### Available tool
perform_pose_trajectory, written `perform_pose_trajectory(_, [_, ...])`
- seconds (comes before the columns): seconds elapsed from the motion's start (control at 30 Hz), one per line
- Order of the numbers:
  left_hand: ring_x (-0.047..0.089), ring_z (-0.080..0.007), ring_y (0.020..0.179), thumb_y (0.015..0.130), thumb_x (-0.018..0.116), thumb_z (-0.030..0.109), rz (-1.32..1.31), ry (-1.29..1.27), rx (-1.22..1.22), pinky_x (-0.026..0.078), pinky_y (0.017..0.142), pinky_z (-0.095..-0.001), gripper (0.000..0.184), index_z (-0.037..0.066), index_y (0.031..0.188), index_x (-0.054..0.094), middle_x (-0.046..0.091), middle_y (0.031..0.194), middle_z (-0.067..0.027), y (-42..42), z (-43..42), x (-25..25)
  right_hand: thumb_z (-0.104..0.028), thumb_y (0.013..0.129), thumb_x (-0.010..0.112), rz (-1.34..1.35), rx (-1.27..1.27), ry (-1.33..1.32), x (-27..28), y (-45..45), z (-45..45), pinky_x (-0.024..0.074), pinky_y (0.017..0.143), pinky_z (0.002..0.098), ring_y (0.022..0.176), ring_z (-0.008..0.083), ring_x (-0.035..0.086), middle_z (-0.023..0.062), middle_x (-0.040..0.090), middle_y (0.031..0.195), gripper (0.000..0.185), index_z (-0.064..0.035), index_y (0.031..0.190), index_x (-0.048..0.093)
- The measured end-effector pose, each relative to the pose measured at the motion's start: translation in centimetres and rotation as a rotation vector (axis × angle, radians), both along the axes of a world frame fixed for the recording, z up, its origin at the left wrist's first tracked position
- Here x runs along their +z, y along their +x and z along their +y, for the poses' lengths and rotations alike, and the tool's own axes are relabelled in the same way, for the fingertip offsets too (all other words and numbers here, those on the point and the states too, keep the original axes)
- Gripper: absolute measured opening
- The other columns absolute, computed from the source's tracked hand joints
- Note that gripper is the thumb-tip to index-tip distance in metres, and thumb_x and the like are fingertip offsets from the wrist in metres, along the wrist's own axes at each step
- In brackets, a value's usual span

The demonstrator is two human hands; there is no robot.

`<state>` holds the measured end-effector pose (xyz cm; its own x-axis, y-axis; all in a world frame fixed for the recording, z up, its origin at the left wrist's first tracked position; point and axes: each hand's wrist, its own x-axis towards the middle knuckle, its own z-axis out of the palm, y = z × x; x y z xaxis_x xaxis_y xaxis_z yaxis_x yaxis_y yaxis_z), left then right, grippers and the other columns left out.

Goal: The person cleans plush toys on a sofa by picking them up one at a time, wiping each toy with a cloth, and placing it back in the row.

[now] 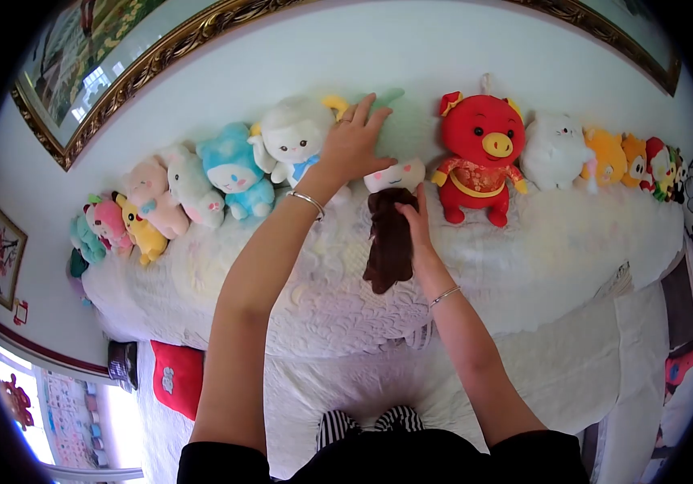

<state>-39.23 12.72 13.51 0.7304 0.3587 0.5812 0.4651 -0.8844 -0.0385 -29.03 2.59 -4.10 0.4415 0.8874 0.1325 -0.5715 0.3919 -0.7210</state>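
Note:
My right hand (416, 219) is closed around the side of a plush doll with a dark brown body (391, 246) and a pale face with pink cheeks (396, 175). A blurred pale green shape (409, 125) rises above that face; I cannot make out whether it belongs to the doll. Up by the wall, my left hand (356, 143) is open, its fingers spread beside the green shape. It partly covers the white lamb plush (292, 133) with a blue bow. A red pig plush (492, 145) in a patterned outfit sits right of the doll.
Plush toys line the wall on a white quilted cover (330, 298), among them a blue one (239, 173), a yellow one (143, 231) and a fluffy white one (555, 149). Gold-framed pictures hang above. A red cushion (177, 379) lies at left.

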Motion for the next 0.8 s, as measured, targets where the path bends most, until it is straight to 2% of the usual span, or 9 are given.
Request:
perform_pose_trajectory(0.03, [0.039,-0.0396,0.132,0.063,0.081,0.038,-0.008,0.009,-0.012,0.041,0.103,-0.0469,0.084,0.012,0.134,0.045,0.033,0.147,-0.0205,-0.1,0.0,0.0,-0.007,0.084,0.054,-0.005,0.011,-0.003,0.0,-0.2,-0.1,0.0569,0.073,0.0381,0.093,0.0293,0.063,0.0193,0.053,0.122,0.078,-0.0122,0.151,0.015])
perform_pose_trajectory(0.07, [0.039,-0.0394,0.131,0.063,0.081,0.038,-0.018,0.018,-0.025,0.042,0.102,-0.0466,0.084,0.012,0.134,0.045,0.033,0.147,-0.0205,-0.1,0.0,0.0,-0.008,0.083,0.056,-0.014,0.017,-0.021,0.1,-0.2,-0.3,0.0506,0.085,0.0358,0.105,0.0265,0.057,0.0179,0.048,0.130,0.081,-0.0112,0.152,0.013])
perform_pose_trajectory(0.13, [0.040,-0.0392,0.131,0.063,0.081,0.038,-0.031,0.018,-0.020,0.042,0.101,-0.0468,0.084,0.013,0.134,0.045,0.034,0.147,-0.0202,-0.3,-0.3,0.2,-0.008,0.082,0.059,-0.034,0.034,-0.044,0.3,-0.3,-0.7,0.0443,0.097,0.0336,0.116,0.0237,0.051,0.0164,0.044,0.137,0.085,-0.0103,0.153,0.012])
perform_pose_trajectory(0.27, [0.040,-0.0385,0.131,0.061,0.081,0.041,-0.069,0.031,-0.034,0.043,0.098,-0.0501,0.085,0.017,0.135,0.045,0.034,0.147,-0.0176,-0.8,-0.4,0.1,-0.009,0.082,0.061,-0.033,-0.041,-0.047,0.7,-0.8,-1.4,0.0426,0.099,0.0337,0.118,0.0238,0.050,0.0162,0.044,0.137,0.083,-0.0090,0.152,0.016])
perform_pose_trajectory(0.5, [0.040,-0.0385,0.131,0.063,0.080,0.035,-0.039,0.084,-0.044,0.044,0.097,-0.0506,0.085,0.016,0.138,0.044,0.033,0.148,-0.0174,-2.8,-1.2,0.1,-0.007,0.084,0.060,-0.076,-0.115,-0.051,3.2,-3.5,-3.8,0.0410,0.100,0.0339,0.119,0.0236,0.049,0.0162,0.044,0.137,0.079,-0.0096,0.151,0.019])
perform_pose_trajectory(0.6, [0.044,-0.0364,0.128,0.068,0.078,0.028,-0.137,0.147,-0.080,0.045,0.096,-0.0480,0.074,0.013,0.133,0.048,0.039,0.144,-0.0155,-5.2,-2.1,-0.9,-0.007,0.084,0.060,-0.169,-0.124,-0.040,3.1,-6.0,-3.9,0.0405,0.100,0.0334,0.116,0.0231,0.050,0.0152,0.046,0.134,0.071,-0.0088,0.147,0.028])
perform_pose_trajectory(0.67, [0.051,-0.0345,0.120,0.072,0.075,0.019,-0.326,0.055,-0.223,0.046,0.094,-0.0440,0.058,0.008,0.125,0.054,0.052,0.133,-0.0151,-7.8,-1.7,-3.0,-0.007,0.084,0.060,-0.226,-0.116,-0.028,3.0,-7.7,-3.5,0.0404,0.100,0.0331,0.115,0.0227,0.051,0.0143,0.048,0.131,0.066,-0.0080,0.144,0.034])
perform_pose_trajectory(0.73, [0.057,-0.0337,0.110,0.075,0.074,0.019,-0.456,-0.090,-0.122,0.046,0.092,-0.0418,0.046,0.005,0.117,0.059,0.060,0.118,-0.0143,-10.8,-1.3,-6.7,-0.009,0.084,0.061,-0.329,-0.072,-0.037,2.8,-9.1,-2.8,0.0406,0.098,0.0318,0.112,0.0213,0.051,0.0122,0.053,0.124,0.052,-0.0059,0.134,0.046])
perform_pose_trajectory(0.8, [0.058,-0.0360,0.106,0.075,0.076,0.023,-0.726,-0.627,0.080,0.046,0.092,-0.0405,0.048,0.001,0.115,0.060,0.063,0.111,-0.0173,-13.2,-0.5,-9.7,-0.011,0.084,0.062,-0.276,-0.061,-0.072,1.7,-10.0,-1.8,0.0424,0.095,0.0315,0.109,0.0199,0.052,0.0108,0.056,0.117,0.045,-0.0047,0.127,0.050])
